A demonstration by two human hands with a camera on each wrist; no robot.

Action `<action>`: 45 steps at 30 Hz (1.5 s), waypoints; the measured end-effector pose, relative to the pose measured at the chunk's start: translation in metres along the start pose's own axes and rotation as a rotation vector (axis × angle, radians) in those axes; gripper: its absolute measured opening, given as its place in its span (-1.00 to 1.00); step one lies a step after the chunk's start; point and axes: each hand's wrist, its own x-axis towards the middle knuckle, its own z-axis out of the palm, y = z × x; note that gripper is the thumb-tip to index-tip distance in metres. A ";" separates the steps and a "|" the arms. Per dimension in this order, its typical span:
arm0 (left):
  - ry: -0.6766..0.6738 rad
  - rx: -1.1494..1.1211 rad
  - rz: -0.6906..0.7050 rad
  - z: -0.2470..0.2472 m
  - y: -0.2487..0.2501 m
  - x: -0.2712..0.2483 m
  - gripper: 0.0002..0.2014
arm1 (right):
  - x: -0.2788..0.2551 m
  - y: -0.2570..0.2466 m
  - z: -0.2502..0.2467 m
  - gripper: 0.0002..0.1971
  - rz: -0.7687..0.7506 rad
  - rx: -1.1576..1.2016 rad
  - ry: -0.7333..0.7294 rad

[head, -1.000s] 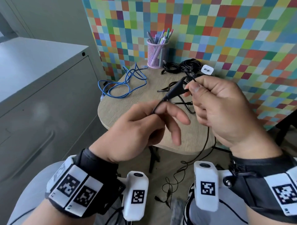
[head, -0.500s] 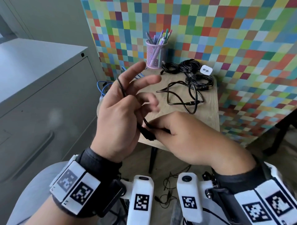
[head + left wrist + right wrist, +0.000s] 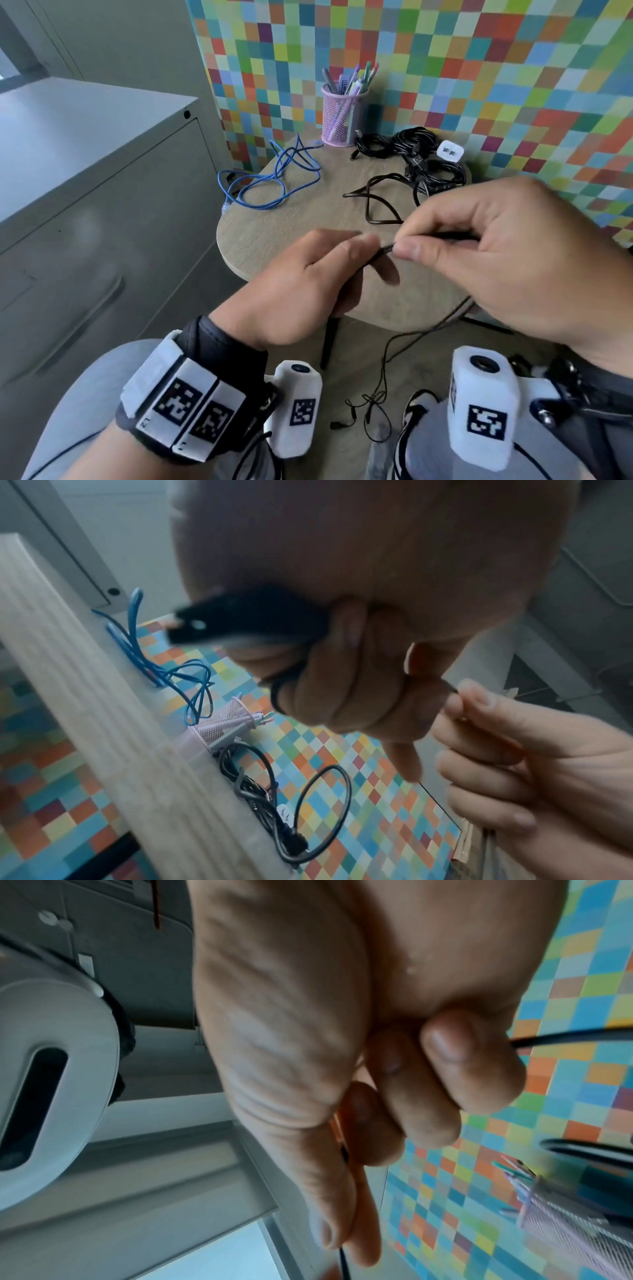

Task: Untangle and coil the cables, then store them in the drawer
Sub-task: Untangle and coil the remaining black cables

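Both hands hold one thin black cable (image 3: pixel 386 249) above the near edge of the round wooden table (image 3: pixel 274 236). My left hand (image 3: pixel 356 245) curls round it; in the left wrist view its black plug (image 3: pixel 240 620) sticks out of the fist and a turn of cable goes round a finger. My right hand (image 3: pixel 409 247) pinches the same cable between thumb and forefinger, right beside the left fingertips. The loose end (image 3: pixel 371 404) hangs from under the right hand to the floor. A loose blue cable (image 3: pixel 270 181) and a heap of black cables (image 3: pixel 414 154) lie on the table.
A pink mesh pen cup (image 3: pixel 342 114) and a white charger (image 3: pixel 450 150) stand at the table's back by the chequered wall. A grey cabinet with drawer fronts (image 3: pixel 85 246) stands to the left. A dark cable loop (image 3: pixel 373 202) lies mid-table.
My left hand has come down from its raised, spread-fingered pose and closed on the cable. My right hand has risen to the right and now pinches the cable at the left fingertips.
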 end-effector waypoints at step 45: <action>0.096 0.088 0.016 -0.008 -0.006 0.003 -0.57 | 0.005 0.003 0.016 -0.85 -0.013 0.023 0.051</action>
